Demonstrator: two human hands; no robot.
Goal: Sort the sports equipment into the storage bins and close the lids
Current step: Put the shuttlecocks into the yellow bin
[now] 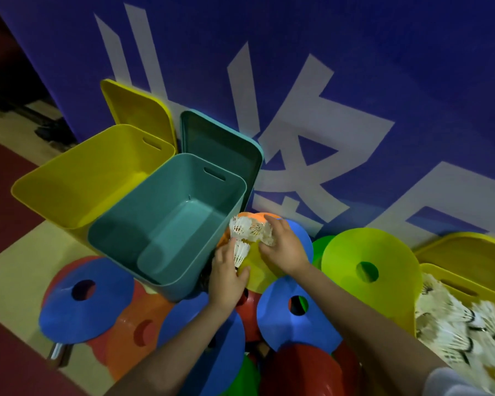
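both hands work just right of the teal bin [166, 224], over a heap of flat disc cones on the floor. the left hand [226, 277] has its fingers curled round a single white shuttlecock [240, 251], held upright by its lower end. the right hand [283, 247] grips a small bunch of shuttlecocks [250, 228], its fingers closed over the feathers, just above the left hand's one. the teal bin stands open with nothing visible inside, its teal lid [226, 144] propped against the blue banner wall [355, 67] behind. touching its left side is an open yellow bin [77, 178], with its yellow lid [137, 110] leaning behind too. a lime cone [383, 252] and blue cones [292, 324] lie around the hands. at far right another yellow bin [452, 284] holds many white shuttlecocks [455, 318].
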